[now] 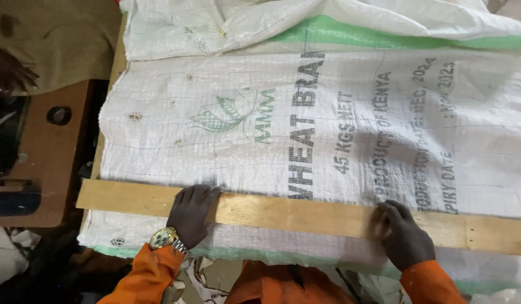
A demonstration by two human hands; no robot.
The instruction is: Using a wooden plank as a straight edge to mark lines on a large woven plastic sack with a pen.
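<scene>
Wooden slat [305, 217] cut off rightward.

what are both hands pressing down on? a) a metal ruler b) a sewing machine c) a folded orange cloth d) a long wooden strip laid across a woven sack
d: the left hand and right hand both rest flat on the long wooden strip, which lies across the white woven sack.

Matt wooden slat [294, 217], woven plastic sack [328, 124]

Dim warm light, soft shadows, dark left edge, slight blur throughout
</scene>
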